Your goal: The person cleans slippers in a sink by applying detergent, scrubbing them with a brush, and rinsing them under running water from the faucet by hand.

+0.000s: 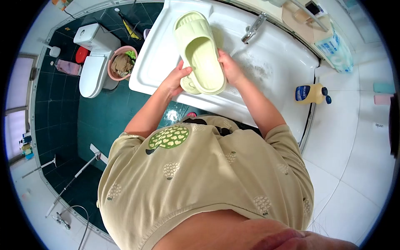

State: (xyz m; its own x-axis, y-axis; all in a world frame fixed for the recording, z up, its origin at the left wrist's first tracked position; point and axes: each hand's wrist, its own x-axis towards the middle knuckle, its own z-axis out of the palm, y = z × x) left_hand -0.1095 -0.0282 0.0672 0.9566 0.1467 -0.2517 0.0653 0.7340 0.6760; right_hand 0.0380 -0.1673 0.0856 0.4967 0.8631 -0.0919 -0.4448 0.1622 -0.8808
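Note:
A pale green slipper (pixel 204 62) is held over the white sink (pixel 143 66), its open foot bed facing up and its toe strap pointing away from me. My left hand (pixel 177 78) grips the left side near the heel, thumb on top. On the right edge, my right hand (pixel 228 66) is closed around the side. Beneath the heel on the left, another pale green piece (pixel 190 85) sticks out, perhaps a second slipper; most of it is hidden. Suds and dark specks (pixel 260 68) lie in the basin, below the chrome faucet (pixel 254 28).
A yellow bottle with a dark cap (pixel 310 93) lies on the right-hand ledge. At the back right is a blue-and-white pack (pixel 335 48). To the left are a toilet (pixel 92 75) and a pink bucket (pixel 111 68) with cloths. A long-handled squeegee (pixel 79 175) leans at lower left.

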